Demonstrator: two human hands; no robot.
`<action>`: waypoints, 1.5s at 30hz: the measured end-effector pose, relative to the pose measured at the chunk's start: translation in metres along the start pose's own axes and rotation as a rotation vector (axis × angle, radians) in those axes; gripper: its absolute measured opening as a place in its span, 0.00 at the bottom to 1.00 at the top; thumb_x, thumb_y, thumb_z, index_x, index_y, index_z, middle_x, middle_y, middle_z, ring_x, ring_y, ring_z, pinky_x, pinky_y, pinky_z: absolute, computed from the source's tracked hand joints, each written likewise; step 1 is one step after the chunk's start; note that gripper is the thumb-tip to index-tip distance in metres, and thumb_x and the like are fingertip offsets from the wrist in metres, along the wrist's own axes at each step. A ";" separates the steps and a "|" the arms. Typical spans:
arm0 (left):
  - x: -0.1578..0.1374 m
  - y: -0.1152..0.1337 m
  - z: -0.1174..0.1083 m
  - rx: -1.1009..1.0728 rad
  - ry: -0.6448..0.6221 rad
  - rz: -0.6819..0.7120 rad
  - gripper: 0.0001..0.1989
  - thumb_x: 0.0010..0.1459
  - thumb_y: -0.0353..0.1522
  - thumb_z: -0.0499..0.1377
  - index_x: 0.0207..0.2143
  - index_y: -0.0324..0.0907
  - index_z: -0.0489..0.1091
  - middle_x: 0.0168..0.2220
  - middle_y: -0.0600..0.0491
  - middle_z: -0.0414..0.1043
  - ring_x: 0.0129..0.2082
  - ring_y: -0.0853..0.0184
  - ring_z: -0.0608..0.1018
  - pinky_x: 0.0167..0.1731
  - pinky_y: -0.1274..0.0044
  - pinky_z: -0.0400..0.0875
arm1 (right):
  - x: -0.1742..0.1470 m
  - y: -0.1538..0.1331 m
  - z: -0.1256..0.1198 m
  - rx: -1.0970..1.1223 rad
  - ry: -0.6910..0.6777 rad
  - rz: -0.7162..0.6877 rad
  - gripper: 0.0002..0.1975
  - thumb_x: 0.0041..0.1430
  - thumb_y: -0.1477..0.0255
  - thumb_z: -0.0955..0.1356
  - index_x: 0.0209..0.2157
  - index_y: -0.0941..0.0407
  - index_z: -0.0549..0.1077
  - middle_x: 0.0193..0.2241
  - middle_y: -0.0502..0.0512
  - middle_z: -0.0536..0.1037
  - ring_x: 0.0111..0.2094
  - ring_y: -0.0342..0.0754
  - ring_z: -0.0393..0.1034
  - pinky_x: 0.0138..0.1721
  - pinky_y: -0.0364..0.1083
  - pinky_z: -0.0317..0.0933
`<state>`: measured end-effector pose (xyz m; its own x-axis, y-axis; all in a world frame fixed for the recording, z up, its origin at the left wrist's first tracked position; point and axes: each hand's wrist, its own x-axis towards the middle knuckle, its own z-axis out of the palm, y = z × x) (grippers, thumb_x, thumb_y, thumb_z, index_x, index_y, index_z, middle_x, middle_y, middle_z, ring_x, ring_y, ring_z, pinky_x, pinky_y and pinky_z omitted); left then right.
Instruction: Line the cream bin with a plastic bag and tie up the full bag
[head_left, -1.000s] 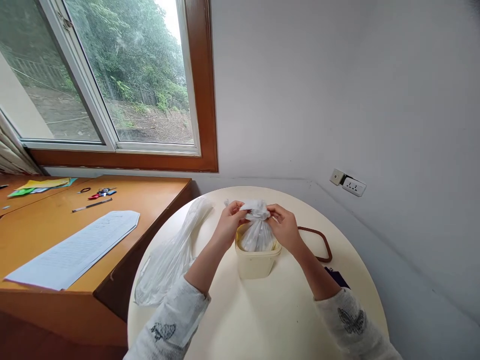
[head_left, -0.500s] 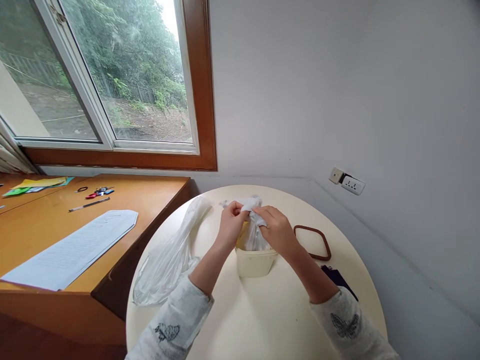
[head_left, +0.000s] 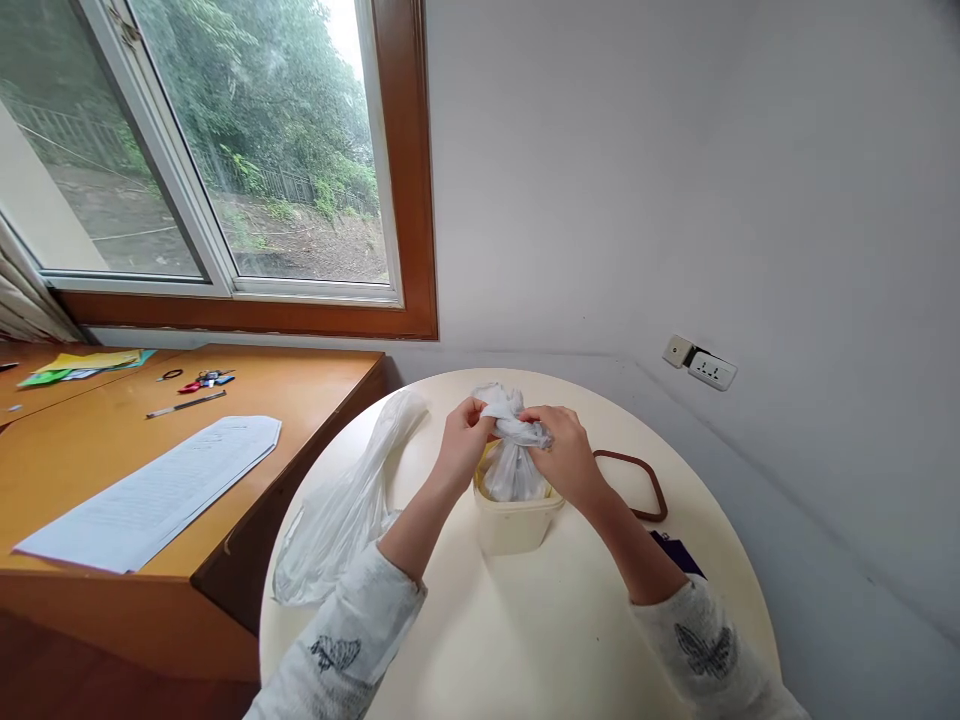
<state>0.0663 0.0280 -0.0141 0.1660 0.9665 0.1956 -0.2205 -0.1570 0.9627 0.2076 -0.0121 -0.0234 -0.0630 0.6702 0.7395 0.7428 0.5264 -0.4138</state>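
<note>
A white plastic bag (head_left: 515,472) bulges up out of a small cream bin (head_left: 517,527) on the round table. Its gathered neck is twisted into what looks like a knot above the rim. My left hand (head_left: 466,440) pinches the bag's neck from the left, fingers closed. From the other side my right hand (head_left: 564,450) grips the twisted plastic, thumb and fingers pressed together. Something yellow shows inside the bin's rim, beside the bag. What the bag contains cannot be made out.
More white plastic bags (head_left: 345,510) lie stretched out at the left of the round table (head_left: 540,640). A brown rounded frame (head_left: 634,484) and a dark purple item (head_left: 677,553) are at the right. Papers (head_left: 169,490), a pen (head_left: 186,404) and keys (head_left: 208,380) rest on the wooden desk.
My hands have moved slightly apart at the bag's neck, and the twisted, knotted part now shows more plainly between them. The view has shifted a little.
</note>
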 end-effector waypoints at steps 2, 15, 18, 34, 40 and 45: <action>-0.001 -0.001 0.003 0.000 0.037 0.023 0.07 0.44 0.29 0.58 0.21 0.40 0.60 0.20 0.60 0.62 0.22 0.75 0.66 0.25 0.82 0.63 | 0.000 -0.004 0.001 -0.218 -0.022 -0.108 0.12 0.49 0.81 0.63 0.36 0.54 0.69 0.30 0.51 0.77 0.33 0.47 0.69 0.49 0.52 0.51; -0.009 0.011 0.003 -0.132 -0.178 -0.105 0.07 0.42 0.30 0.60 0.22 0.41 0.62 0.19 0.58 0.65 0.22 0.73 0.67 0.27 0.80 0.61 | 0.000 0.014 -0.002 -0.120 -0.004 0.024 0.13 0.46 0.82 0.62 0.32 0.54 0.71 0.31 0.50 0.77 0.34 0.48 0.69 0.41 0.49 0.55; -0.007 0.008 0.005 -0.126 -0.089 -0.095 0.07 0.43 0.30 0.60 0.21 0.40 0.62 0.20 0.60 0.62 0.21 0.75 0.64 0.25 0.82 0.60 | -0.005 0.005 0.001 -0.245 0.016 -0.160 0.14 0.48 0.82 0.62 0.36 0.54 0.71 0.31 0.52 0.77 0.35 0.48 0.69 0.44 0.50 0.53; -0.010 0.003 0.009 -0.107 -0.002 -0.018 0.08 0.45 0.30 0.59 0.21 0.41 0.59 0.20 0.61 0.60 0.22 0.75 0.63 0.25 0.82 0.59 | -0.003 0.004 -0.001 -0.247 0.068 -0.095 0.14 0.47 0.83 0.62 0.34 0.54 0.71 0.32 0.54 0.76 0.37 0.49 0.68 0.42 0.50 0.53; -0.010 0.007 0.000 -0.111 -0.026 -0.031 0.10 0.44 0.31 0.60 0.19 0.41 0.58 0.22 0.59 0.62 0.25 0.73 0.66 0.27 0.81 0.61 | -0.006 0.018 0.002 0.104 0.124 0.192 0.08 0.43 0.81 0.61 0.22 0.55 0.67 0.21 0.48 0.73 0.27 0.45 0.66 0.33 0.45 0.58; -0.011 0.004 0.000 -0.106 0.013 -0.040 0.11 0.44 0.30 0.59 0.18 0.41 0.56 0.18 0.61 0.53 0.19 0.75 0.60 0.22 0.82 0.57 | 0.000 0.023 0.000 0.217 0.137 0.277 0.08 0.44 0.79 0.62 0.27 0.55 0.69 0.25 0.50 0.75 0.29 0.47 0.69 0.33 0.46 0.60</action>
<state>0.0639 0.0170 -0.0126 0.1642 0.9743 0.1540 -0.3140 -0.0963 0.9445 0.2249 0.0003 -0.0332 0.2212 0.7345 0.6415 0.5599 0.4429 -0.7002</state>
